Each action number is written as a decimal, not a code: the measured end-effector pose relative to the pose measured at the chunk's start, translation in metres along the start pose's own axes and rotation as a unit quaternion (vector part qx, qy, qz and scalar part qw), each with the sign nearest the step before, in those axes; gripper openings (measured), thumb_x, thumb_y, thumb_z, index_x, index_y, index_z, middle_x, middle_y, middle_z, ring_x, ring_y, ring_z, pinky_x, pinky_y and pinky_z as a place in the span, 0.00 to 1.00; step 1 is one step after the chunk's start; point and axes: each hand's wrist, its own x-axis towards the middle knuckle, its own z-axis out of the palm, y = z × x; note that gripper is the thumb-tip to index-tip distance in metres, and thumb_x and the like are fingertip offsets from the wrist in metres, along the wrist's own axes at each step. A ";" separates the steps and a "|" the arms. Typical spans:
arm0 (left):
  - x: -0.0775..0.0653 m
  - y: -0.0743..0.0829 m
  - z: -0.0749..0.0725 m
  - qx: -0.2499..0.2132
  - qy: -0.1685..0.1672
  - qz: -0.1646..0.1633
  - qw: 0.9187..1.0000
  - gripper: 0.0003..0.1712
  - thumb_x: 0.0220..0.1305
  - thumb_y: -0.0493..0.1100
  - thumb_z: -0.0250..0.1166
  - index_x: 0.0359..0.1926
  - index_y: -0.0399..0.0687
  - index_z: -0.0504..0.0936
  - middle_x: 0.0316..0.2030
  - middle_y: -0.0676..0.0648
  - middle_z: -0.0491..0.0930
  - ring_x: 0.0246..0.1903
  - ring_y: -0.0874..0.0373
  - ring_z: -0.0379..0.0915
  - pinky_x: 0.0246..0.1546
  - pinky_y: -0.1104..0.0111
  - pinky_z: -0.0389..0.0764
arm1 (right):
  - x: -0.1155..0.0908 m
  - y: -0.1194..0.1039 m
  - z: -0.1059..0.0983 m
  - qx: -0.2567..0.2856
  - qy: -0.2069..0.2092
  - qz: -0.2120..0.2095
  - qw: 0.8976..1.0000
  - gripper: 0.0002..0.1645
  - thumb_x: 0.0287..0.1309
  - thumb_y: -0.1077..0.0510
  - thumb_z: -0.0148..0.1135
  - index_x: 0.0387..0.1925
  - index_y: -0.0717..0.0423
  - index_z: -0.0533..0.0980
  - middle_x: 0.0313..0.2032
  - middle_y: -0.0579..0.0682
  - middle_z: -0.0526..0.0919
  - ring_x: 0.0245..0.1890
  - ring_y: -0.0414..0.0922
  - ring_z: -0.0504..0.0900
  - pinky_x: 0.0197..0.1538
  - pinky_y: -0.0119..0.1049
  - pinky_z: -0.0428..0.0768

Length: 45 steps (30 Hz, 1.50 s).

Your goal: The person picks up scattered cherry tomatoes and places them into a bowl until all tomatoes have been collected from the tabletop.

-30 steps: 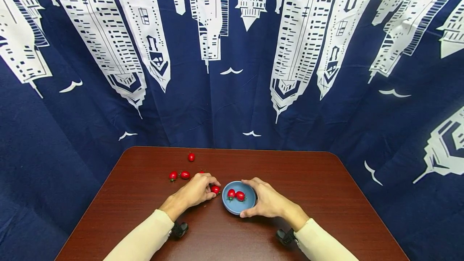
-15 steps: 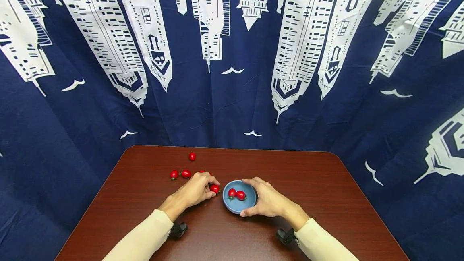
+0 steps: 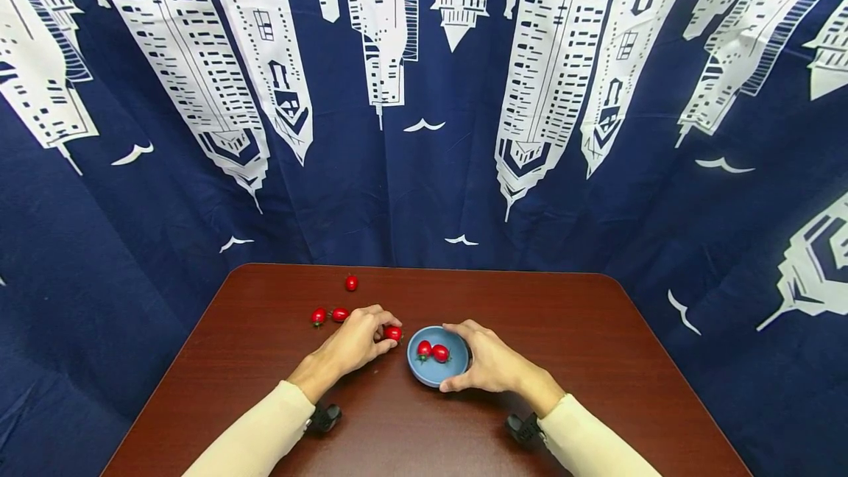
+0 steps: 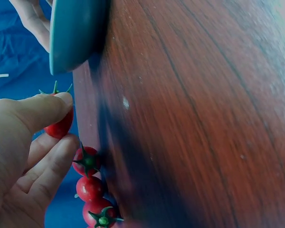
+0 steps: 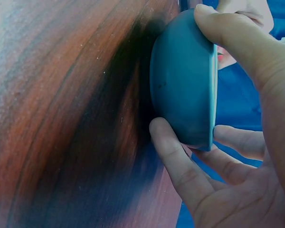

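My left hand (image 3: 358,337) pinches a cherry tomato (image 3: 394,333) between thumb and fingers, just left of a small blue bowl (image 3: 433,377). In the left wrist view this tomato (image 4: 61,124) shows its green stem end past the thumb and is raised off the table. My right hand (image 3: 493,363) grips the bowl from its right side, thumb at the near rim and fingers round the far side. The right wrist view has the bowl's outer wall (image 5: 183,80) between thumb and fingers. Two cherry tomatoes (image 3: 440,353) lie together inside the bowl.
On the brown wooden table (image 3: 530,308), cherry tomatoes (image 3: 319,316) lie left of and beyond my left hand, one of them (image 3: 351,283) near the back edge. A dark blue curtain (image 3: 424,182) with white buildings hangs behind the table.
My left hand has moved slightly up and away with the pinched tomato, now covering a tomato that showed behind it. The right hand and the bowl have hardly moved.
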 end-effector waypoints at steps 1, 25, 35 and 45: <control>0.001 0.001 0.000 -0.001 0.005 0.001 1.000 0.16 0.68 0.34 0.85 0.54 0.40 0.94 0.43 0.47 0.91 0.37 0.57 0.89 0.42 0.72 0.91 | 0.000 0.000 0.000 0.000 0.000 0.001 1.000 0.67 0.47 0.34 0.96 0.81 0.61 0.77 0.63 0.53 0.87 0.61 0.49 0.88 0.65 0.43 0.90; 0.016 0.044 0.005 -0.053 0.013 0.011 0.998 0.16 0.68 0.37 0.86 0.55 0.42 0.95 0.42 0.47 0.90 0.37 0.58 0.90 0.43 0.73 0.92 | -0.003 0.000 0.002 0.007 -0.003 0.007 1.000 0.68 0.47 0.34 0.97 0.82 0.61 0.76 0.64 0.53 0.87 0.63 0.51 0.88 0.64 0.43 0.90; 0.026 0.059 0.017 -0.055 0.008 0.036 0.998 0.15 0.69 0.38 0.85 0.54 0.43 0.95 0.43 0.46 0.91 0.38 0.57 0.90 0.43 0.72 0.92 | 0.002 0.002 -0.001 0.003 -0.005 -0.005 1.000 0.67 0.48 0.33 0.96 0.80 0.62 0.77 0.64 0.55 0.88 0.59 0.48 0.89 0.61 0.39 0.91; 0.030 0.059 0.036 -0.055 0.015 0.091 0.994 0.13 0.72 0.45 0.84 0.52 0.47 0.95 0.41 0.50 0.90 0.36 0.65 0.85 0.40 0.77 0.87 | 0.002 0.003 -0.001 0.004 -0.003 -0.017 1.000 0.64 0.48 0.33 0.96 0.78 0.61 0.79 0.61 0.52 0.88 0.56 0.45 0.89 0.62 0.39 0.91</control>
